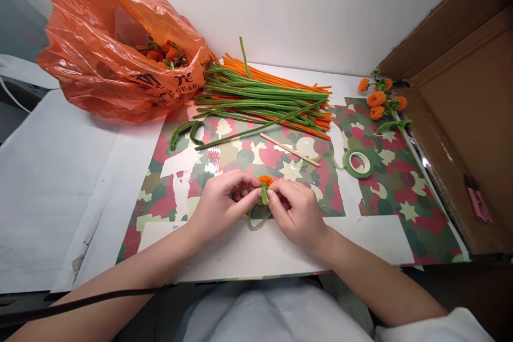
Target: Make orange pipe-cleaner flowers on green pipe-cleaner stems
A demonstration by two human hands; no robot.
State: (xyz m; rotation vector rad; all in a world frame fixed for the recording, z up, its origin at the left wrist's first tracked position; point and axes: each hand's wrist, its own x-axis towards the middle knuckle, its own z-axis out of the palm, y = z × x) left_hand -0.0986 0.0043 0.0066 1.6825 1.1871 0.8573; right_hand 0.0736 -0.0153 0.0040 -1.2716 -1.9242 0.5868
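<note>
Between my two hands, over the front of the patterned mat, is a small pipe-cleaner flower [265,180] with an orange head and a green base. My left hand [224,197] pinches it from the left, thumb and forefinger on the green part. From the right, my right hand [298,208] pinches the same green part. A loop of thin green tape [258,223] hangs just below the fingers. The roll of green floral tape [358,163] lies to the right, a strip trailing from it. A thin wooden stick [289,149] rests on the mat beyond my hands.
Green pipe cleaners [264,91] and orange pipe cleaners [280,79] lie in a bundle at the back. An orange plastic bag [132,75] holding flowers stands back left. Finished orange flowers [377,99] lie back right, beside a cardboard box [452,117] with a pink-handled cutter [478,204].
</note>
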